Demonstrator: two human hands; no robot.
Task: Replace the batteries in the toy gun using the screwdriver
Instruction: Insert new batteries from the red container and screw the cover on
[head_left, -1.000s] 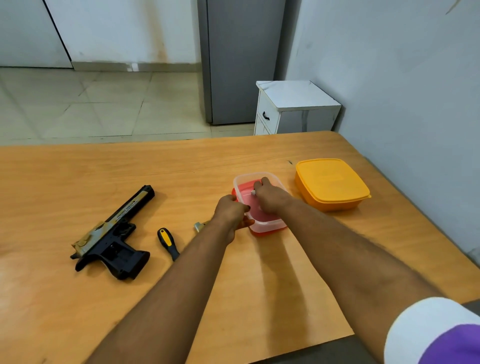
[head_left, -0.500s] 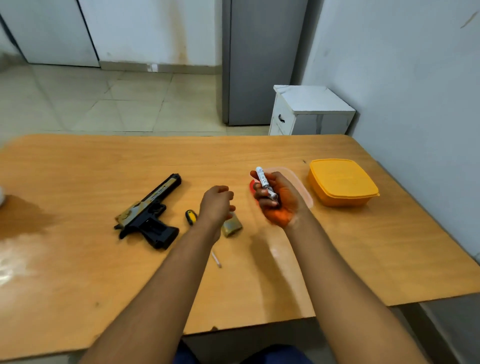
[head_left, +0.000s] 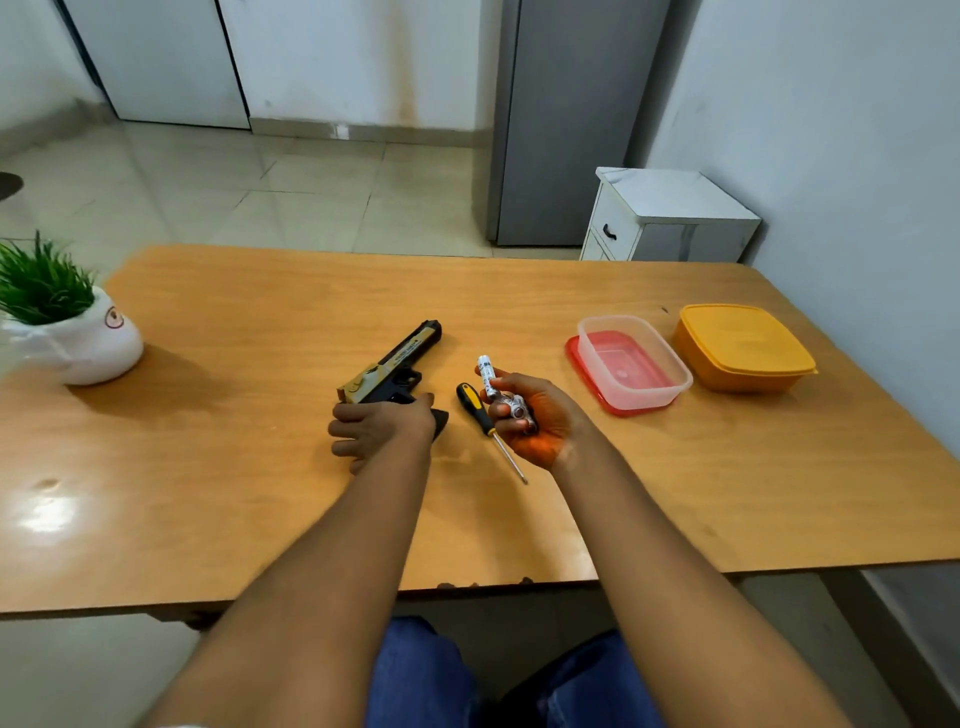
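A black and gold toy gun (head_left: 397, 364) lies on the wooden table (head_left: 623, 493), barrel pointing away. My left hand (head_left: 376, 428) rests on its grip end, fingers curled over it. Just right of the gun lies a screwdriver (head_left: 480, 415) with a black and yellow handle, its tip toward me. My right hand (head_left: 535, 421) hovers above the screwdriver, palm up, closed on several white batteries (head_left: 501, 392); one battery sticks up between thumb and fingers.
A clear plastic box (head_left: 636, 364) sits on its red lid at the right, with an orange lidded box (head_left: 743, 348) beside it near the wall. A white pot with a green plant (head_left: 67, 325) stands at the left edge.
Both hands left the clear box. My right hand came away holding batteries. My left hand moved left from near the screwdriver onto the gun's grip.
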